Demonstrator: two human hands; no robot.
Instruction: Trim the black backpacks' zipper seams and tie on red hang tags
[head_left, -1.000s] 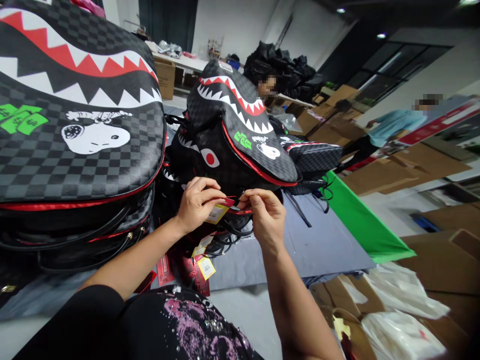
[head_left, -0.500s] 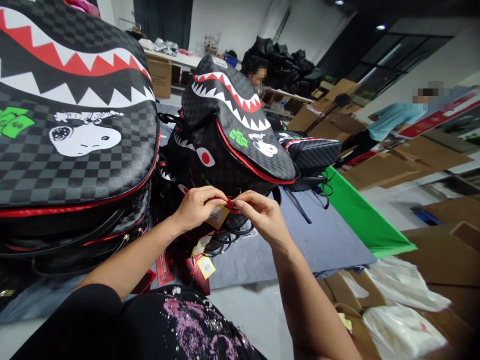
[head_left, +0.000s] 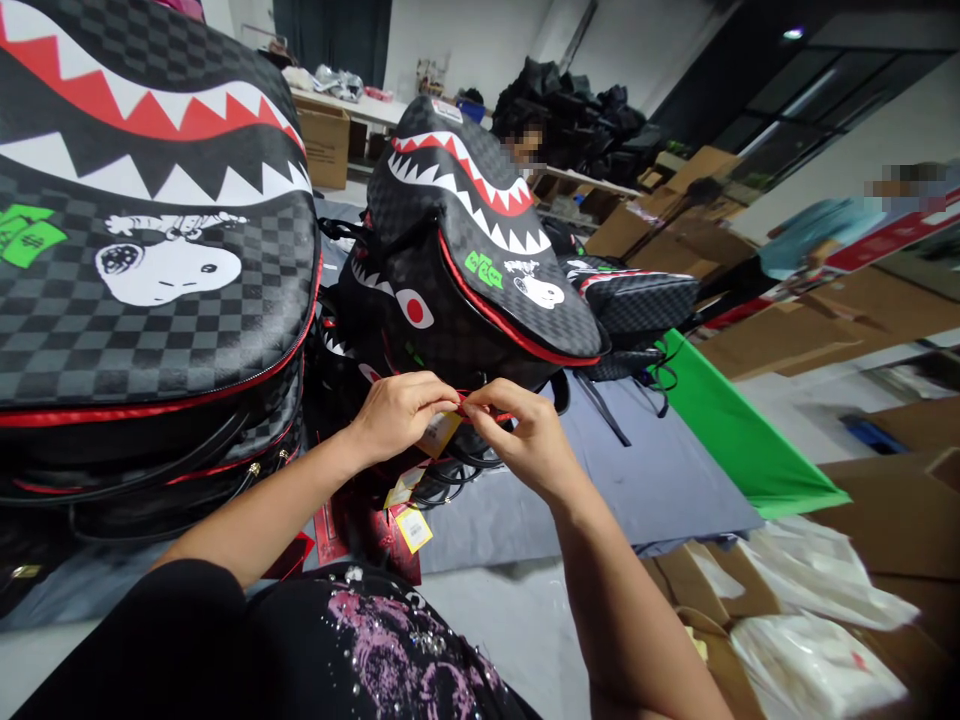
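My left hand and my right hand meet fingertip to fingertip in front of a stack of bags. Both are closed in a pinch on a small red strip, mostly hidden by the fingers; whether it is cord or ribbon I cannot tell. Just below the left fingertips hangs a yellow-edged tag. Right behind the hands is a black checkered backpack with a printed shark mouth and a white cartoon dog. Another yellow-edged tag dangles lower down, over dark red printed cards.
A larger stacked backpack fills the left side. The grey-covered table runs to the right, beside a green sheet. Open cartons with plastic bags stand at lower right. Two people are in the background.
My fingertips have drawn closer together, covering more of the red strip. The view has shifted slightly; the bags stay in place.
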